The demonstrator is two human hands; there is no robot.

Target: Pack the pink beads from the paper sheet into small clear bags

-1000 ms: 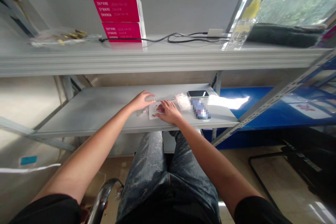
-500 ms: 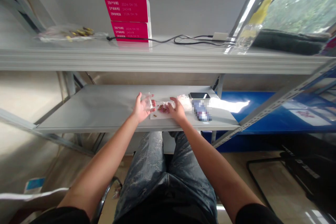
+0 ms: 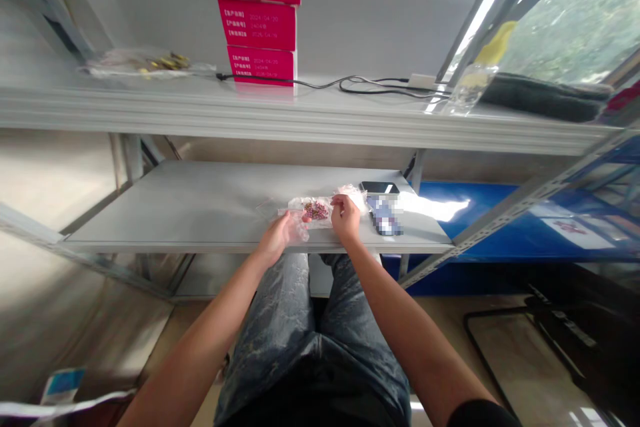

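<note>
In the head view, my left hand is closed on a clear plastic bag near the front edge of the shelf. Beside its fingertips lies a small heap of pink and brown pieces, too small to name, with clear film around it. My right hand is at the heap's right side, its fingers curled together in a pinch. Whatever they hold, if anything, is hidden. Behind that hand sits a crumpled whitish plastic bag.
A dark phone and a blurred blue item lie to the right on the grey shelf. On the upper shelf stand red boxes, a cable, a yellow-topped spray bottle and a bag of gold-coloured pieces.
My left hand has come down and nearer to me with the clear bag. The right hand's fingers have drawn together beside the heap. The camera view has shifted slightly.
</note>
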